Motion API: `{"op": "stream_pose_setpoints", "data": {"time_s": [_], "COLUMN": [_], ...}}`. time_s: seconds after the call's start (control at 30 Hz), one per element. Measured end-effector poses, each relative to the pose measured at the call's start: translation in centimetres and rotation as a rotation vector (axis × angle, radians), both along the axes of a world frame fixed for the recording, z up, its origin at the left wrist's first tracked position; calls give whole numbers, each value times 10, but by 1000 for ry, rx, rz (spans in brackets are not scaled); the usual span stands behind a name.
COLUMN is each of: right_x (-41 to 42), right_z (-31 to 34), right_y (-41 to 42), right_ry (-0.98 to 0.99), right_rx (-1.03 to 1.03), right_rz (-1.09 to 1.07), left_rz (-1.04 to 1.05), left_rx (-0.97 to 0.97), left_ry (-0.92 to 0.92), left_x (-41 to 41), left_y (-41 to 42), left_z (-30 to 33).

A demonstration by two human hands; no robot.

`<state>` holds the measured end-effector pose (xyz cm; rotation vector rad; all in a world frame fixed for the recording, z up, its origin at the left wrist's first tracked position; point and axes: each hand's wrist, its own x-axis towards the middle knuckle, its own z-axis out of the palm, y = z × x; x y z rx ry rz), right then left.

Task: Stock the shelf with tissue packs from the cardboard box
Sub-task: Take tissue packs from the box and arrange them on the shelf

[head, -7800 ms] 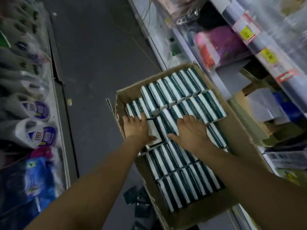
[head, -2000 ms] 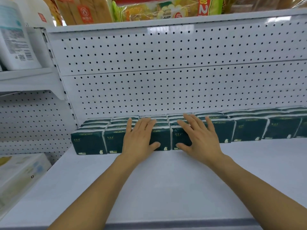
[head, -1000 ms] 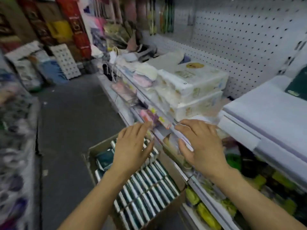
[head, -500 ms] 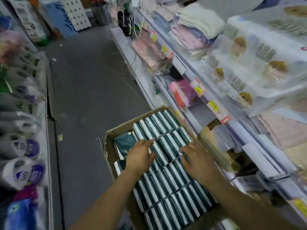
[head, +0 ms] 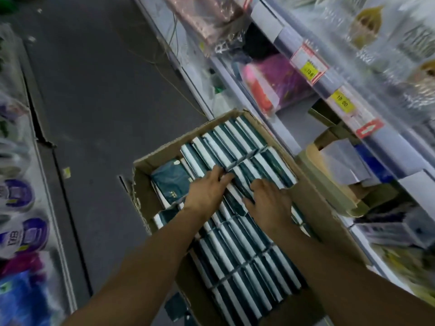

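Head view: tissue packs (head: 235,234) are being gathered from the cardboard box (head: 313,203) on the floor.
The left hand (head: 207,191) and right hand (head: 268,201) are laid on the upright packs at mid-box, fingers dug between rows, apparently closing on a batch. A straight lift is judged next; box walls are near, the shelf edge (head: 329,90) overhangs right, and the aisle floor (head: 94,114) lies open left.

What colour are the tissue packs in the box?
Dark green with white edges, the tissue packs show clearly in the head view.
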<state>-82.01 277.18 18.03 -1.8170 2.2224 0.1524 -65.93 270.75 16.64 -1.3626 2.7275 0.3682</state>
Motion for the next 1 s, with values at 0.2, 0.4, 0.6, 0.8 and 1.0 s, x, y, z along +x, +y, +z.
{"op": "stream_pose_setpoints", "data": {"time_s": [0.2,0.4,0.6,0.8,1.0], "right_x": [-3,-27,-65,-99,-133], "right_z": [6,47,116,198,275], "right_y": [1,53,154,285,411], "right_ry": [-168,-410,-366,-353,-336], "right_rx": [-43,-196,-405,-640,-846], "right_rz": [-100,-145,-145,-155,-241], "left_rz": [-39,230,560,535,297], "left_rx": [-104,204,498,523,543], "left_ry": [113,253,803,969,1113], "left_x": [15,26,-2,-41,-89], "left_y": [9,54,137,240,337], "left_z": [16,58,126,199,275]}}
